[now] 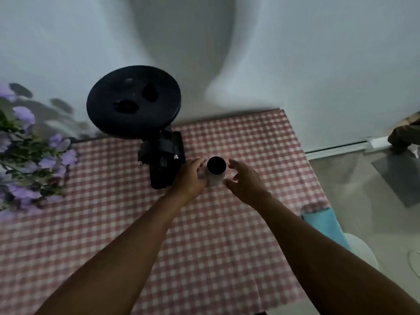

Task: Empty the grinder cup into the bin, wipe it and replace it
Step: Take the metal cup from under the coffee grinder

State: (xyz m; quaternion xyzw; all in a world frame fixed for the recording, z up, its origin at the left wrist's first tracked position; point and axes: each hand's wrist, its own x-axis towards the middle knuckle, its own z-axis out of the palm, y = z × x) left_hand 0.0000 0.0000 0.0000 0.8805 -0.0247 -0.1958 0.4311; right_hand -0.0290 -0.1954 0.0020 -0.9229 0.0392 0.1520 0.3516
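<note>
Standing upright on the checked bench, the cup sits just right of the grinder. The left hand curls its grip against the cup's left side; whether it clamps is unclear. The right hand hovers just beside, fingers spread apart, holding nothing. Flowers stand far left; a blue cloth lies at the right edge. Both forearms reach forward.

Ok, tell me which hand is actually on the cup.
The left hand: its fingers touch the grinder cup, while the right hand is spread open just clear of it.
</note>
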